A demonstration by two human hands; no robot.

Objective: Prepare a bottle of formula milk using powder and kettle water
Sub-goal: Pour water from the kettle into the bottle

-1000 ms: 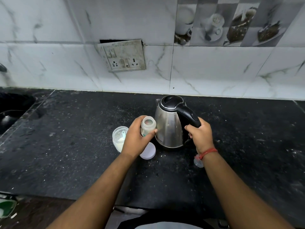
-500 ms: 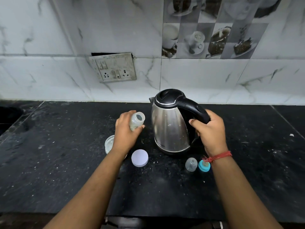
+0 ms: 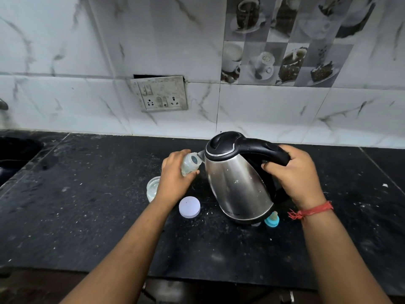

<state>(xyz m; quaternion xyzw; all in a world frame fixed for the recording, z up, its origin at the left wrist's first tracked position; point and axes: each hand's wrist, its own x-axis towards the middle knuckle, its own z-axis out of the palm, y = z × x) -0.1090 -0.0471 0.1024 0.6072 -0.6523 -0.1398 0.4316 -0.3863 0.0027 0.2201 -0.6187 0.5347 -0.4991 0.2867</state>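
Observation:
My right hand point(image 3: 293, 174) grips the black handle of a steel kettle point(image 3: 236, 183), which is lifted off the black counter point(image 3: 87, 205) and tilted to the left. Its spout touches the open mouth of a small clear baby bottle point(image 3: 190, 165). My left hand point(image 3: 175, 178) holds that bottle tilted toward the spout. A clear powder jar point(image 3: 152, 188) stands open behind my left wrist, partly hidden. Its white lid point(image 3: 189, 207) lies flat on the counter. A teal bottle ring with teat point(image 3: 272, 220) peeks out beneath the kettle.
A white marble-tiled wall with a switch and socket plate point(image 3: 161, 94) rises behind the counter. A dark sink point(image 3: 13, 154) lies at the far left. The counter's front edge runs along the bottom of the view.
The kettle has risen off the counter and tilted left until its spout meets the bottle. My left hand has tipped the bottle toward it. The view has shifted upward.

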